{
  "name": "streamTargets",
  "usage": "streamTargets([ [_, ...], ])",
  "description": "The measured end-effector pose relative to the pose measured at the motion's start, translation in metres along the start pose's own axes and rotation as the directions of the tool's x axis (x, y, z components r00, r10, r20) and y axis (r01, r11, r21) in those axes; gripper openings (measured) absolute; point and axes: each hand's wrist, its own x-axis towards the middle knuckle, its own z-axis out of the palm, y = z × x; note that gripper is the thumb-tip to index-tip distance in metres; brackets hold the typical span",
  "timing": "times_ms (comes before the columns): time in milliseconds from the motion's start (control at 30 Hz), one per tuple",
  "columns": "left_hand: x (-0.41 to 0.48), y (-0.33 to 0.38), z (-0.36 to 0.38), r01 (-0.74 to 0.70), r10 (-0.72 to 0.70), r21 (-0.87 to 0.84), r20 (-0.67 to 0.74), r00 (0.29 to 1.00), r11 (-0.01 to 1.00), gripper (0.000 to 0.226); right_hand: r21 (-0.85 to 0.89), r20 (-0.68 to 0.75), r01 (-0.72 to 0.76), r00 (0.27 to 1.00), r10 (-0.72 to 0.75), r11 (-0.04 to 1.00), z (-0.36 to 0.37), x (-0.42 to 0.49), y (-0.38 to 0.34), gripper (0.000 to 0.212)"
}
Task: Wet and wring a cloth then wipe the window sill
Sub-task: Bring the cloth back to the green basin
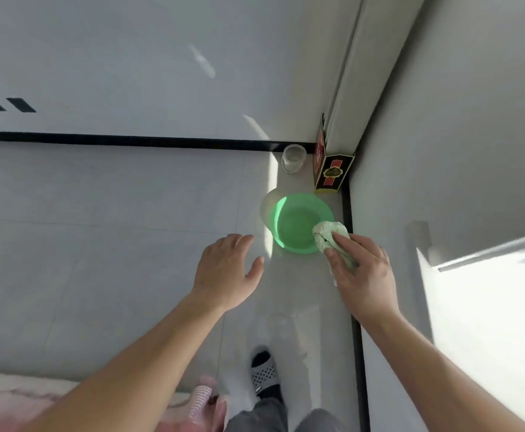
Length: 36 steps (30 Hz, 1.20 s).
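A green plastic basin (295, 224) stands on the pale tiled floor near the room's corner. My right hand (362, 272) grips a bunched pale green cloth (328, 233), held over the basin's right rim. My left hand (226, 271) hovers open to the left of the basin, fingers spread and holding nothing. The bright white window sill (485, 307) runs along the right side, lit by sun.
A clear plastic cup (293, 158) and a dark red-and-gold box (331, 169) stand in the corner beyond the basin. A black skirting strip (130, 140) lines the walls. My slippered foot (264, 374) is below. A pink mat (21, 397) lies at bottom left.
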Motion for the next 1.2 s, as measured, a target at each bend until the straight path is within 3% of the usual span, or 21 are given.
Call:
streamTargets([
  [267,0.188,-0.054,0.005,-0.052,0.045,0.097,0.078,0.996,0.994,0.061,-0.027,-0.009,-0.107,0.994,0.107,0.994,0.078,0.155,0.012,0.033],
  [567,0.373,-0.079,0.081,-0.228,0.179,0.164,0.266,0.947,0.96,0.066,-0.047,-0.023,-0.296,0.955,0.295,0.954,0.185,0.277,0.098,0.033],
  [833,0.491,-0.086,0.182,-0.485,0.37,0.095,0.526,0.766,0.869,0.054,-0.112,-0.027,-0.549,0.835,0.55,0.828,0.295,0.309,0.179,0.031],
  [1067,0.567,-0.102,0.289,-0.719,0.556,0.014,0.623,0.55,0.695,0.055,-0.092,-0.131,-0.738,0.675,0.726,0.669,0.413,0.313,0.261,0.031],
  [1200,0.598,-0.121,0.368,-0.78,0.606,-0.008,0.634,0.48,0.626,0.055,-0.015,-0.213,-0.769,0.626,0.75,0.639,0.484,0.313,0.31,0.029],
])
